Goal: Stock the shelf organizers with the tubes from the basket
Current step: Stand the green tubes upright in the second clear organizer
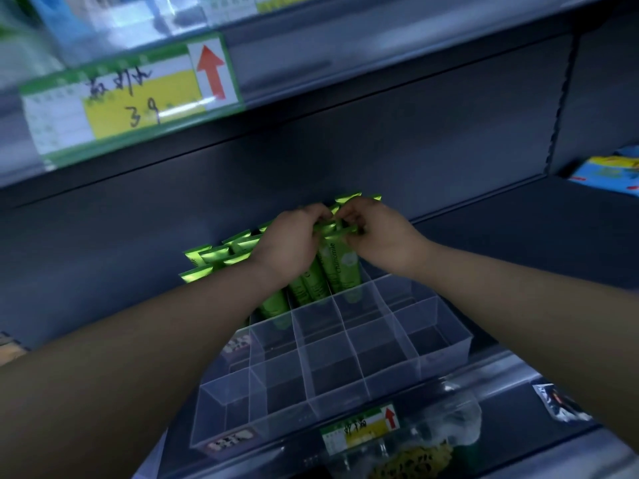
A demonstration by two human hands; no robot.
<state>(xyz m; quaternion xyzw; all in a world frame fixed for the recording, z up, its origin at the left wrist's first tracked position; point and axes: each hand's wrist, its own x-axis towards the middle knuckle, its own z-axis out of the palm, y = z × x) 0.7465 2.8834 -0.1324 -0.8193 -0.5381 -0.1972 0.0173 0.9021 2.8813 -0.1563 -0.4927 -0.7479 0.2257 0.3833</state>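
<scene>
Dark grey shelving closes round the work, with the back panel (380, 150) just behind and the upper shelf (397, 60) overhanging. At the rear of the organizer (446, 335) the left hand (290, 245) and right hand (378, 233) meet, each with fingers curled and pinching the flat crimped tops of the green tubes (340, 267). These stand cap down in the back cells and lean slightly toward the camera. More tubes fill the cells to the left, partly hidden by the left wrist. The step appears to be seating or straightening these tubes. It is best done by holding the crimp, steering each cap straight down into a single cell, and letting go only once it rests on the floor of the cell. The clear dividers are thin and hard to see, so a tilted tube could catch on one. The front rows hold no tubes, which leaves room to work forward. Both forearms cross above those cells, so the hands should probably lift before drawing back. A bag (446, 423) lies at the shelf's front lip. No basket is in view.
</scene>
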